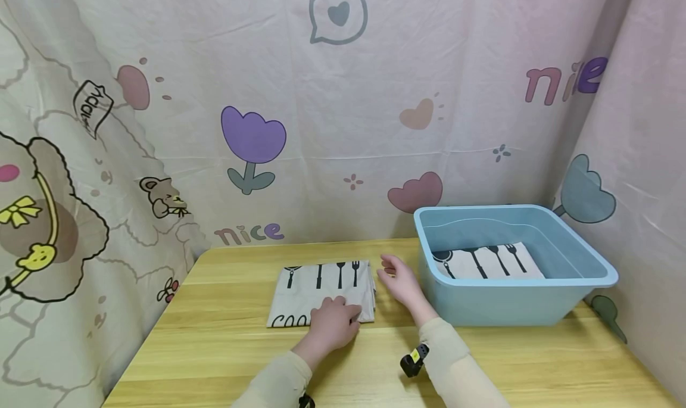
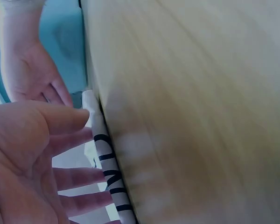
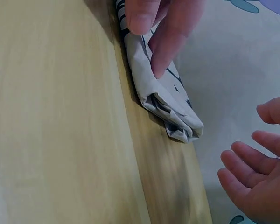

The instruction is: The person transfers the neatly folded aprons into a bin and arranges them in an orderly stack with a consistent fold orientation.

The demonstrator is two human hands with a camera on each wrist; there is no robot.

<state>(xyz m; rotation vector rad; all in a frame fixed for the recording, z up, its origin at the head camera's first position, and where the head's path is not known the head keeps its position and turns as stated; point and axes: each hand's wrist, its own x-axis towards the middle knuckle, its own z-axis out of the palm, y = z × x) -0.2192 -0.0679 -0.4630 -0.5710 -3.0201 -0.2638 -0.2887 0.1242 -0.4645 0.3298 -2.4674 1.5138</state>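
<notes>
A folded white cloth (image 1: 300, 295) printed with dark kitchen utensils and lettering lies flat on the wooden table. My left hand (image 1: 333, 323) rests on its near right part, with fingers extended over the fabric in the left wrist view. To the right of the cloth, my right hand (image 1: 403, 286) hovers apart from it, palm turned inward and fingers loosely bent around nothing. The right wrist view shows the layered folds at the end of the cloth (image 3: 144, 74), with the right hand (image 3: 266, 168) beside them.
A light blue plastic bin (image 1: 498, 304) stands on the table to the right, close to my right forearm. Inside it lies another folded cloth (image 1: 488, 262) with a similar utensil print. A patterned curtain (image 1: 332, 116) hangs behind the table and along both sides.
</notes>
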